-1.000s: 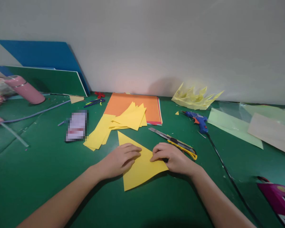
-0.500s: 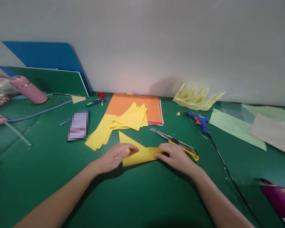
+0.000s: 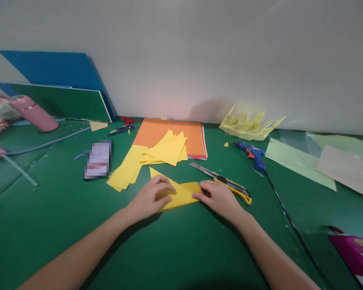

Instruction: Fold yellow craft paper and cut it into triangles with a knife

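Note:
A sheet of yellow paper (image 3: 183, 193), folded over with a pointed corner at its upper left, lies on the green table in front of me. My right hand (image 3: 219, 197) pinches the right end of this paper between thumb and fingers. At the left part of the fold rests my left hand (image 3: 153, 195), its fingers curved and the thumb apart from them, touching the paper. Just behind my right hand lies a yellow utility knife (image 3: 226, 183) with its blade out. Beyond the fold, several yellow paper pieces (image 3: 169, 149) with pointed ends lie overlapping.
Orange sheets (image 3: 151, 131) lie under the yellow pieces. A phone (image 3: 98, 159) is at left, near a pink bottle (image 3: 34, 112) and leaning boards (image 3: 63, 102). Rightward are a blue glue gun (image 3: 254, 155) with its cord, a pale yellow paper crown (image 3: 251, 127) and a magenta object (image 3: 351, 253).
My right hand has moved slightly left, and the folded paper's right end lies flatter. My left hand's fingers have lifted and curled, widening the gap to the thumb.

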Demonstrator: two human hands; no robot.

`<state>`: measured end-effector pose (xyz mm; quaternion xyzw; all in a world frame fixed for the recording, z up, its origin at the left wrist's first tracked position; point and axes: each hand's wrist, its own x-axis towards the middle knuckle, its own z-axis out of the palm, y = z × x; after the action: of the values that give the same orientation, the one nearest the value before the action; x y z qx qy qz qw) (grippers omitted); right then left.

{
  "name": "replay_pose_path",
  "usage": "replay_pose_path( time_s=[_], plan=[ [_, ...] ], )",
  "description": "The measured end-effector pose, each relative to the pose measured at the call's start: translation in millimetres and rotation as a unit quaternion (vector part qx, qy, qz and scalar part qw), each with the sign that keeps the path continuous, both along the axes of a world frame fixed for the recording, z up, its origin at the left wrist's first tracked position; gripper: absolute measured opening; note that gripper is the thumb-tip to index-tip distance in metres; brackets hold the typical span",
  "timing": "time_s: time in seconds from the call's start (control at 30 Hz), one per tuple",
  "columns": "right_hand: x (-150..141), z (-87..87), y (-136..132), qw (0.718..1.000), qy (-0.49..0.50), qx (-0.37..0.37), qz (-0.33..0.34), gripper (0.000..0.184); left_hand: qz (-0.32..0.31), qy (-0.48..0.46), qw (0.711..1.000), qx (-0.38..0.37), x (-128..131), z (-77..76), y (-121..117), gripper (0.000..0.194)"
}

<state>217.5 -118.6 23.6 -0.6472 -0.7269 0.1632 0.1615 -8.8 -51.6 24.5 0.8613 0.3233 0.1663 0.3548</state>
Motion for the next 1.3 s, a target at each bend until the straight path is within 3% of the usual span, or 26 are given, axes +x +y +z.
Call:
replay_pose_path(
  time_s=[0.1, 0.23, 0.53, 0.83, 1.07, 1.3],
  plan=[
    [-1.3, 1.0, 0.6, 1.0, 0.017, -0.011, -0.024, 0.036, -0.033, 0.007, 0.997, 0.064, -0.9, -6.4, 0.3, 0.024],
    [-2.5, 1.0, 1.0, 0.995, 0.081, -0.036, -0.054, 0.022, -0.064, 0.013, 0.994, 0.088, -1.4, -12.0, 0.5, 0.029],
    [-6.0, -1.8, 1.4, 0.987, 0.116, -0.036, -0.106, 0.032, -0.094, 0.033, 0.99, 0.099, -0.3, -9.7, 0.5, 0.034],
    [-7.3, 4.6, 1.1, 0.988, 0.097, -0.039, -0.11, 0.031, -0.087, 0.024, 0.993, 0.074, 1.7, -4.6, -0.4, 0.026],
    [-7.0, 1.7, 2.0, 0.99, 0.087, -0.041, -0.105, 0.03, -0.079, 0.049, 0.994, 0.054, 2.5, -1.4, -0.8, 0.013],
    [-7.3, 1.0, 3.2, 0.992, 0.078, -0.03, -0.093, 0.029, -0.069, 0.051, 0.995, 0.052, 1.6, -2.1, -2.0, 0.012]
  ],
)
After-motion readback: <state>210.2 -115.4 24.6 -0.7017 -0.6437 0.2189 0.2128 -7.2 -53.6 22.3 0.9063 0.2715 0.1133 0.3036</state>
